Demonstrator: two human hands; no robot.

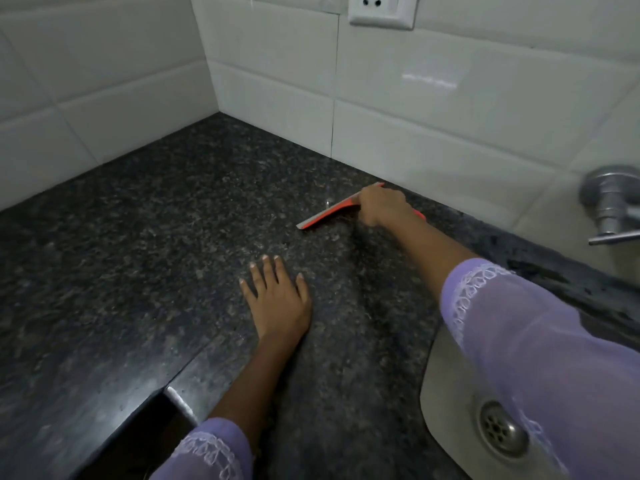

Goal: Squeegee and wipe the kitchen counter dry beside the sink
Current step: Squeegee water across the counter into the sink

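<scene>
An orange squeegee (329, 213) with a pale blade lies against the dark speckled granite counter (156, 237), close to the back wall. My right hand (381, 206) grips its handle, arm stretched out over the counter. The blade's far end reaches nearly to the tiled wall. My left hand (277, 299) rests flat on the counter nearer to me, fingers spread and straight, holding nothing. The steel sink (450, 393) sits at the lower right, its drain (500, 427) partly behind my right sleeve.
White tiled walls (450, 98) meet in a corner at the back left. A wall socket (381, 10) is above the counter. A metal tap (613, 206) juts from the wall at the right. The counter's front edge (166, 389) steps at the lower left.
</scene>
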